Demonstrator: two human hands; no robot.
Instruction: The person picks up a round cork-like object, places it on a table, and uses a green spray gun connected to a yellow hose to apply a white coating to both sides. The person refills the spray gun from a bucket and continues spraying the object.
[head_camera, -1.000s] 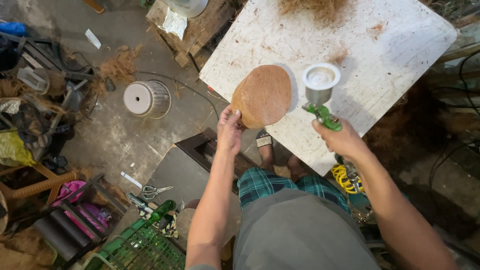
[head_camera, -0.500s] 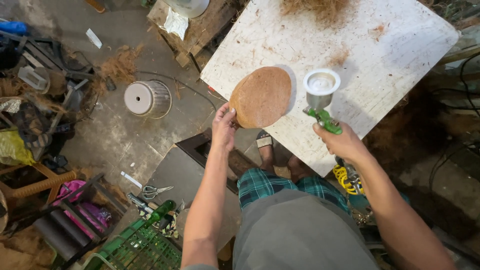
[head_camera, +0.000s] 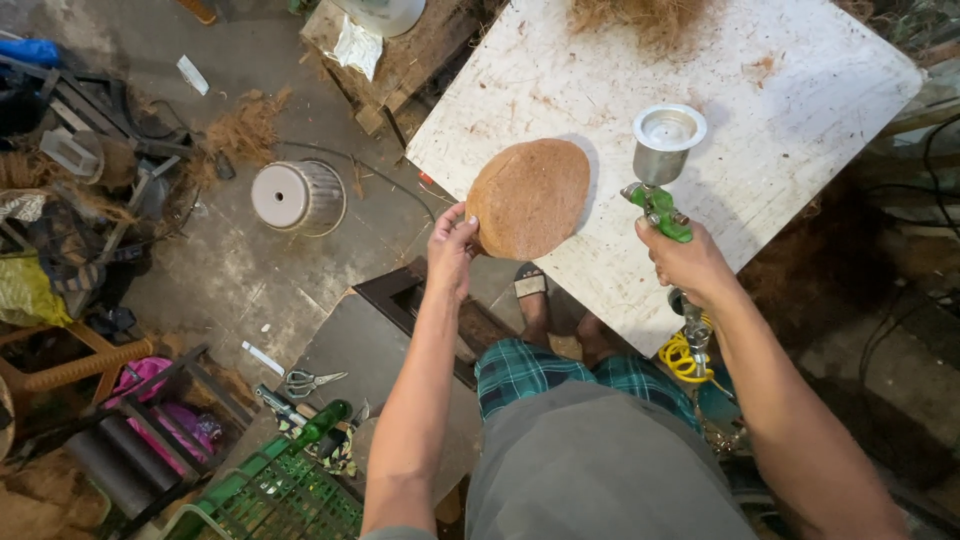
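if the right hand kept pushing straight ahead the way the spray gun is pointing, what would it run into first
Most likely the round brown fibre disc, which the left hand holds tilted at the white table edge. The right hand aims the green spray gun up and leftward toward it, though depth is hard to judge.

We see the fibre disc (head_camera: 528, 197) on the counter (head_camera: 800, 110), the spray gun (head_camera: 662, 165) just right (a bucket (head_camera: 296, 196) lies on the floor, left).

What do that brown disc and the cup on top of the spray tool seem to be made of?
The brown disc, held at its edge by the left hand, looks like pressed coconut-type fibre: matte, fuzzy, the same colour as the loose fibre on the table. The cup on the green spray gun, which the right hand grips, looks like bare metal: silvery with a dull shine.
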